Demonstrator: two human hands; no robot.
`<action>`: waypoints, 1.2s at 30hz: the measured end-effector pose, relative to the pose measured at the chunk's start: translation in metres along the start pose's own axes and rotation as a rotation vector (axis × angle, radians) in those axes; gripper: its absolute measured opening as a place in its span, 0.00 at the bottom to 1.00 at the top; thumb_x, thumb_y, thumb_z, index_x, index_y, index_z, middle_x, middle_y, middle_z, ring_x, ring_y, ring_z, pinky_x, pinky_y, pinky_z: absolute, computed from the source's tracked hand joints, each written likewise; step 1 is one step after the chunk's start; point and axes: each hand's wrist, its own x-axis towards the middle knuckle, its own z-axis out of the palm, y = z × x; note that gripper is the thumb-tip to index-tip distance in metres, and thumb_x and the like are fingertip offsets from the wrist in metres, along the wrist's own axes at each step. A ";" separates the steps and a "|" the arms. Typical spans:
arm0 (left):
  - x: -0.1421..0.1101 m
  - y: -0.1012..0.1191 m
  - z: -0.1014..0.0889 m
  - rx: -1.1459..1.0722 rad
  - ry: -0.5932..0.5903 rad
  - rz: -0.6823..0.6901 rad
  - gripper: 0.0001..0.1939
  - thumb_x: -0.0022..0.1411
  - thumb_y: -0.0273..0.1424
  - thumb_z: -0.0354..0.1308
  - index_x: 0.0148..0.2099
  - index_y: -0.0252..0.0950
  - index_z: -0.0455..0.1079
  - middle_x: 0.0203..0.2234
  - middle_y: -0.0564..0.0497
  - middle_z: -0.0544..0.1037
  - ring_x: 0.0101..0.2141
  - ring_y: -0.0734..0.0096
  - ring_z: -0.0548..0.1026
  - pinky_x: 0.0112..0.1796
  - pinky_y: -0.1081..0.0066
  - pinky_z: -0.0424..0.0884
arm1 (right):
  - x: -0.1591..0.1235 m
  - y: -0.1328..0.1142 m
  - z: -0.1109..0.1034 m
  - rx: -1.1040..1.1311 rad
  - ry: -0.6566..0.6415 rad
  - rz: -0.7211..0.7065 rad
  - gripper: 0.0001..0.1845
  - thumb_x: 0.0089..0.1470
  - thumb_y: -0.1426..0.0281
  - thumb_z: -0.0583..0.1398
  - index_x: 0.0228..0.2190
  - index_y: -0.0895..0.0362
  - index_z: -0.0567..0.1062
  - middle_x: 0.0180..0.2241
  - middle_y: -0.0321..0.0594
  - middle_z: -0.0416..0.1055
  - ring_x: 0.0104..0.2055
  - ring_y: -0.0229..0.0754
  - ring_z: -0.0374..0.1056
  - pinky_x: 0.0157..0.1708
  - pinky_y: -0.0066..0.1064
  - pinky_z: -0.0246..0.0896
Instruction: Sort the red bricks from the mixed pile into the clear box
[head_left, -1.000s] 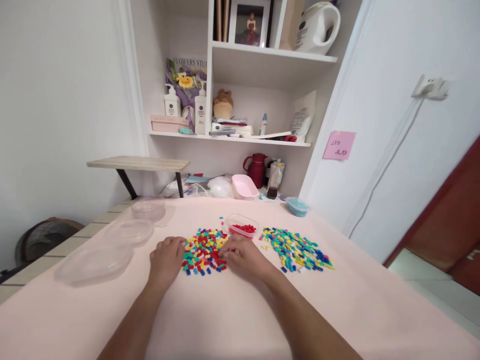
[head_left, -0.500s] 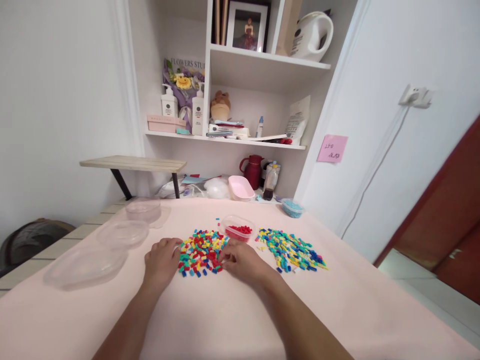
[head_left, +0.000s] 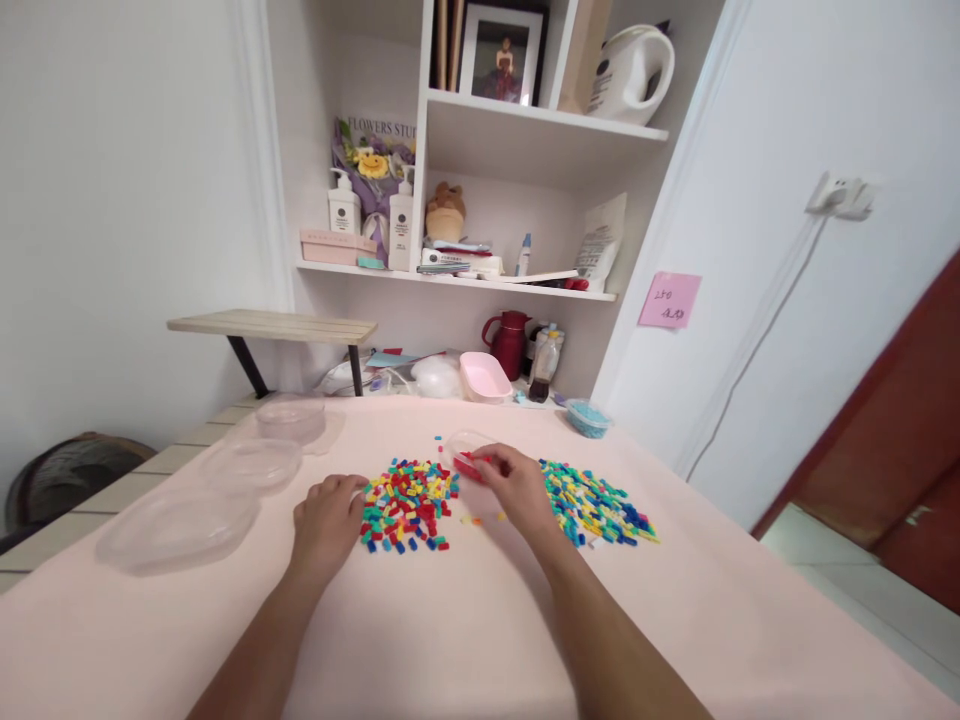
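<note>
My left hand [head_left: 328, 524] rests on the table at the left edge of a mixed pile of small plastic bricks [head_left: 409, 500]. Its fingers are slightly curled, apart and holding nothing visible. Over the near right rim of a clear plastic container [head_left: 459, 440] is my right hand [head_left: 519, 487], thumb and fingertips pinched together. What the pinch holds, if anything, is too small to make out. Red bricks [head_left: 466, 466] lie inside that container, partly covered by the fingers. A second multicoloured brick pile [head_left: 596, 503] spreads to the right, its left edge hidden by my right hand.
Clear plastic lids or trays [head_left: 176, 530] lie along the table's left side. A container of light blue pieces [head_left: 589, 418] stands at the back right. Behind the pink tablecloth [head_left: 420, 630] are a pink tray [head_left: 486, 377], a red jug [head_left: 508, 345] and a bottle [head_left: 545, 368].
My right hand has moved from the right edge of the mixed pile up and right to the red bricks' container. Loose yellow and orange bricks now show between the piles. My left hand stays put.
</note>
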 end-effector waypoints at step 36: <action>0.000 0.000 -0.001 0.009 -0.006 0.002 0.19 0.66 0.33 0.44 0.50 0.46 0.74 0.53 0.48 0.77 0.53 0.57 0.71 0.52 0.56 0.64 | -0.010 0.008 0.006 -0.199 -0.517 -0.135 0.14 0.49 0.81 0.60 0.30 0.53 0.83 0.35 0.37 0.78 0.39 0.40 0.71 0.40 0.28 0.63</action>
